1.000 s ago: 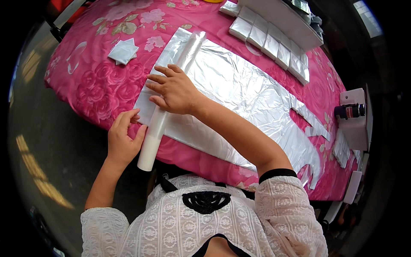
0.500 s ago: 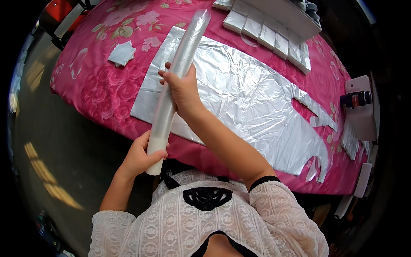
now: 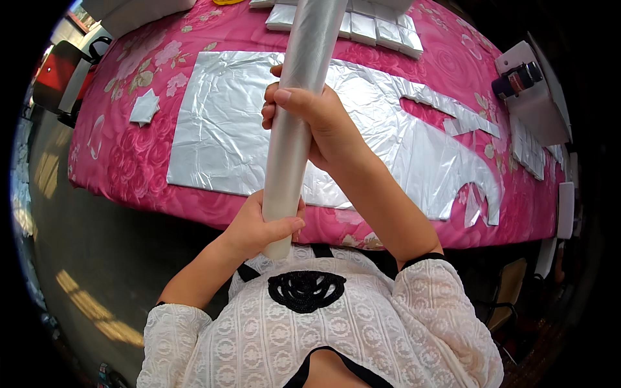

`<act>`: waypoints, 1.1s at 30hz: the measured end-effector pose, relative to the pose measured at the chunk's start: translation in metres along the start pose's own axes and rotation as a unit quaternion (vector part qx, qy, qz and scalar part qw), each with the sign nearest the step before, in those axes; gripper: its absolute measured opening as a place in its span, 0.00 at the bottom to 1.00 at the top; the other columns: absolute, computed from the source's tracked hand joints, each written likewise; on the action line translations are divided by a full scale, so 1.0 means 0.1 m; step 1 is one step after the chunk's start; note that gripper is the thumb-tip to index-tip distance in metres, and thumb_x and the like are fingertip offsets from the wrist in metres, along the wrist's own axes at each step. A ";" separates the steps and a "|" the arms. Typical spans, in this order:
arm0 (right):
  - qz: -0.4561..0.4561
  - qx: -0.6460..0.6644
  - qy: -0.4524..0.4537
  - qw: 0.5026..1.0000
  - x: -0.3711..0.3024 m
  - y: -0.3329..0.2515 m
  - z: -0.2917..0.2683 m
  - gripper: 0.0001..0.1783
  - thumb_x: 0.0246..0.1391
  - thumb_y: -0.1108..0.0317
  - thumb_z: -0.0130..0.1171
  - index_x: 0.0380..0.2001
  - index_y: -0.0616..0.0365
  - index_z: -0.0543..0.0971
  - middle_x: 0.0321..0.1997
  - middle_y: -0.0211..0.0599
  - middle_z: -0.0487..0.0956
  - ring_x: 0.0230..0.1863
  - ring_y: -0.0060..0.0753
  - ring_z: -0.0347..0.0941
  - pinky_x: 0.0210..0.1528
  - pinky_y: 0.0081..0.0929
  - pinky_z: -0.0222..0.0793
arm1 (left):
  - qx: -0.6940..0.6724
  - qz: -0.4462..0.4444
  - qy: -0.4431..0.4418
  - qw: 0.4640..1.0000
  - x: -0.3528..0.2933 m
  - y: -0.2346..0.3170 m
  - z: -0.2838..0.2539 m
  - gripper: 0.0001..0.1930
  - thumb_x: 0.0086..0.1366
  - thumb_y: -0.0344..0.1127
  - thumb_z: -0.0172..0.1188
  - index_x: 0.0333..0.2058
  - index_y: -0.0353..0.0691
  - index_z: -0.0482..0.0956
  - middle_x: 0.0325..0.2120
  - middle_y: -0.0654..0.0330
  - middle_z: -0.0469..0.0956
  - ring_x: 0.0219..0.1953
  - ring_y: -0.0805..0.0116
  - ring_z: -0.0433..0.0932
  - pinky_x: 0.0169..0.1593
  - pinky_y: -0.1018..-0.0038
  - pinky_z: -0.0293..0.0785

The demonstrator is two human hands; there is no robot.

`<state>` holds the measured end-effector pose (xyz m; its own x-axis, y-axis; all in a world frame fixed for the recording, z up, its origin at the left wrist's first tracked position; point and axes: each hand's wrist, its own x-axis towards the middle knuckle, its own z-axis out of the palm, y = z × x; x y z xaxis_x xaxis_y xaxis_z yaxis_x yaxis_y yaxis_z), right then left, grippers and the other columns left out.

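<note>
A long roll of translucent plastic film [image 3: 289,158] stands tilted in front of me, its top end leaning away over the table. Around its lower end my left hand [image 3: 262,226] is closed, with the thumb across the front. Higher up, my right hand [image 3: 317,116] grips the roll, fingers wrapped behind it and thumb on the near side. Below the roll, a large silvery plastic sheet [image 3: 213,129] lies spread on the table, creased, with curved cutouts and strap-like strips at its right end. The roll and my right arm cover part of it.
A pink floral cloth covers the table [image 3: 142,174]. A small stack of silvery squares [image 3: 145,108] lies at the left. Folded silvery packets [image 3: 388,32] line the far side. On the right stand a white box [image 3: 543,116] and a dark cylindrical container [image 3: 516,80], with more packets [image 3: 527,149].
The roll has come closer and swung more upright, shifting right with both hands still around it. My view has turned, so the table's contents sit differently in the picture.
</note>
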<state>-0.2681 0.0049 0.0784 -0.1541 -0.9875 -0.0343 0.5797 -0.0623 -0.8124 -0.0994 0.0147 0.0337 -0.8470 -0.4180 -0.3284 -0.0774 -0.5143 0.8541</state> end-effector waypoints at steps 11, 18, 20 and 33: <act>0.025 0.088 0.027 0.995 -0.50 0.18 -0.25 0.33 0.40 0.64 0.63 0.47 0.61 0.57 0.30 0.32 0.69 0.32 0.23 0.68 0.38 0.25 0.67 | -0.093 -0.080 -0.074 0.990 0.07 -0.08 0.29 0.20 0.48 0.35 0.62 0.37 0.35 0.64 0.19 0.60 0.67 0.20 0.71 0.69 0.25 0.74 0.67; 0.041 0.054 0.035 0.997 -0.61 0.16 -0.25 0.33 0.39 0.63 0.65 0.46 0.61 0.59 0.30 0.32 0.70 0.31 0.23 0.69 0.37 0.25 0.68 | -0.112 -0.074 -0.091 0.987 0.12 -0.09 0.37 0.20 0.47 0.38 0.62 0.35 0.37 0.65 0.19 0.61 0.67 0.20 0.71 0.69 0.25 0.75 0.67; 0.045 0.048 0.042 0.997 -0.63 0.16 -0.26 0.33 0.39 0.63 0.65 0.45 0.62 0.60 0.30 0.32 0.70 0.31 0.23 0.69 0.36 0.25 0.68 | -0.133 -0.072 -0.101 0.983 0.12 -0.11 0.38 0.18 0.48 0.38 0.62 0.33 0.36 0.66 0.20 0.62 0.69 0.21 0.73 0.70 0.27 0.76 0.68; 0.038 -0.068 0.147 0.986 -0.75 0.53 -0.50 0.28 0.40 0.68 0.61 0.43 0.64 0.61 0.30 0.32 0.71 0.32 0.24 0.69 0.37 0.23 0.67 | 0.027 -0.042 0.023 0.998 0.34 -0.41 0.25 0.28 0.53 0.58 0.55 0.37 0.36 0.67 0.26 0.60 0.71 0.27 0.72 0.72 0.29 0.77 0.69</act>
<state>-0.2656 0.0828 0.0091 -0.3517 -0.9026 -0.2484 0.4881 0.0496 -0.8714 -0.1381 0.0401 -0.0021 -0.8114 -0.4093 -0.4172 -0.1763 -0.5092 0.8424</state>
